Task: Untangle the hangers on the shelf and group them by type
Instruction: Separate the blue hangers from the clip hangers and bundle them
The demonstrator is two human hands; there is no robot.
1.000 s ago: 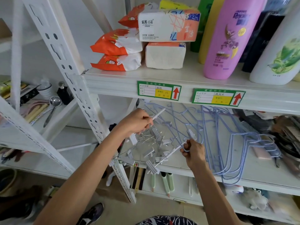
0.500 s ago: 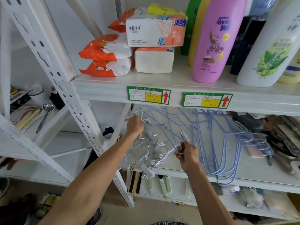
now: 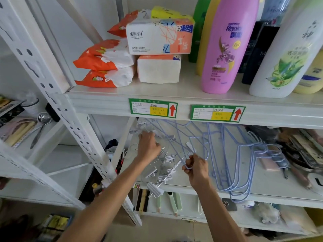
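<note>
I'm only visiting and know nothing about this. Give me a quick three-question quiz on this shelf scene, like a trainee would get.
1. True or false: the pink bottle stands one shelf below the clip hangers.
2. What does the right hand pinch? A: a spoon. B: the hook of a blue wire hanger. C: a tissue pack.
3. Fill in: the clip hangers lie to the ___ of the blue wire pile.
Key: 1 false; 2 B; 3 left.
</note>
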